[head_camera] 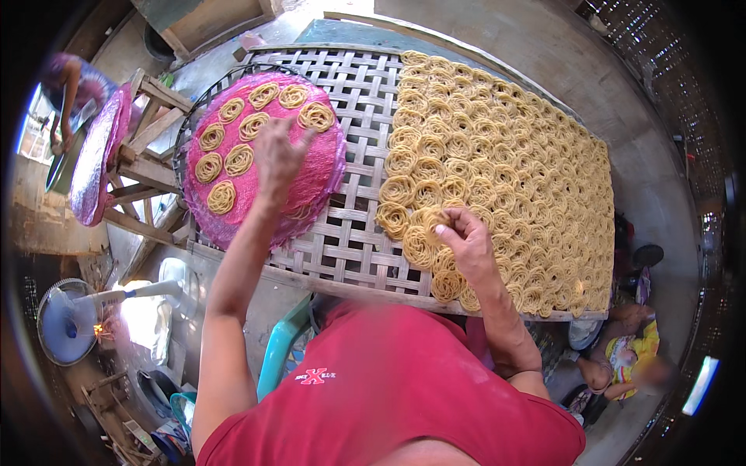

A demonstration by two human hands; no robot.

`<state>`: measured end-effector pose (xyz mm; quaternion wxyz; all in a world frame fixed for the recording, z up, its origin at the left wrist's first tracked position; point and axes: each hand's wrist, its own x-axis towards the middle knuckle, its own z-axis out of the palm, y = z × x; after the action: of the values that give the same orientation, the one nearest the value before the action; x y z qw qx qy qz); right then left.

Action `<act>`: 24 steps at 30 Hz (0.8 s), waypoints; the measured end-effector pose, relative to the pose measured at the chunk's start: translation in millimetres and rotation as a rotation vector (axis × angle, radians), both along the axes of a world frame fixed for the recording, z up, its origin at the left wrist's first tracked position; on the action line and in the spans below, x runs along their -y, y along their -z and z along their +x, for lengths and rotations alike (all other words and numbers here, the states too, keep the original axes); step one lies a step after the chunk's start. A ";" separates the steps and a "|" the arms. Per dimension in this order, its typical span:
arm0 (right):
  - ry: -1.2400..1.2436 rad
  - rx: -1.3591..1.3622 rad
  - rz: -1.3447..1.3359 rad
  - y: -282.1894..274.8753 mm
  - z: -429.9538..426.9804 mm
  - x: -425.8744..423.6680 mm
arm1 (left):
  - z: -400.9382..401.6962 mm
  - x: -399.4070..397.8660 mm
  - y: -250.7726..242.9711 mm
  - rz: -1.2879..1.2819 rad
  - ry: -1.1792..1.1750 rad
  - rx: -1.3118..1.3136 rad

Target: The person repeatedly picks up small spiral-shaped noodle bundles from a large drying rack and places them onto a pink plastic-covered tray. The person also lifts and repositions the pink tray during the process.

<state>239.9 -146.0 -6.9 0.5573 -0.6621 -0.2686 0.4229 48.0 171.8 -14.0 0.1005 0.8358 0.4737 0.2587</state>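
On the left, a round tray covered in pink mesh cloth (268, 175) bears several coiled noodle nests (221, 197), spaced apart. My left hand (284, 152) is over this cloth, thumb and fingers apart, near the nest at its upper right (316, 117); whether it touches any nest is unclear. My right hand (469, 239) pinches a noodle nest (436, 223) between thumb and fingers, at the lower left edge of the packed rows. Those rows of yellowish nests (501, 169) cover the right part of a woven bamboo rack (361, 192), overlapping one another.
A wooden stand (145, 169) and another round pink tray (102, 157) are at the left, near a person (73, 87). A fan (69, 320) stands lower left. Another person (632, 355) sits at the lower right. A turquoise plastic chair (280, 343) is by my body.
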 end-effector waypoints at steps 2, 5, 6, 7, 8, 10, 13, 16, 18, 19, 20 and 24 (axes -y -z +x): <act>-0.090 0.053 -0.045 -1.1 -9.2 11.5 | -0.4 -32.4 10.5 0.044 -0.011 -0.150; -0.228 0.093 -0.174 0.6 -29.8 28.3 | 9.1 -47.2 27.5 0.055 -0.023 -0.202; -0.204 0.065 -0.196 1.5 -38.3 34.5 | 11.4 -48.4 30.5 0.047 -0.009 -0.185; -0.206 0.194 -0.239 2.3 -43.0 39.4 | 14.1 -48.1 33.1 0.052 -0.006 -0.152; -0.207 0.315 -0.279 3.1 -45.7 43.0 | 16.7 -48.4 34.4 0.046 0.010 -0.116; -0.208 0.515 -0.269 5.5 -49.5 48.0 | 23.0 -49.1 36.2 0.075 0.027 -0.029; -0.189 0.798 -0.212 6.0 -53.2 52.3 | 33.1 -51.5 33.2 -0.028 0.081 0.082; -0.099 0.845 -0.218 1.1 -52.9 50.5 | 40.5 -33.3 24.2 -0.176 0.111 0.259; -0.066 0.846 -0.210 -5.0 -46.8 44.0 | 43.3 -5.6 11.6 -0.117 0.242 0.407; -0.052 0.831 -0.216 -8.5 -42.7 39.5 | 43.2 12.6 4.0 -0.111 0.293 0.448; -0.069 0.599 -0.234 -11.1 -36.7 31.6 | 41.5 37.6 -2.2 -0.146 0.377 0.472; 0.082 -0.481 0.086 -9.2 -23.1 -7.8 | 17.6 142.0 -22.2 -0.230 0.995 0.285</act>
<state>216.8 -138.2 2.2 0.6495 -0.5283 -0.1190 0.5337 65.6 29.8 8.2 0.3656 0.8997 0.0269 0.2370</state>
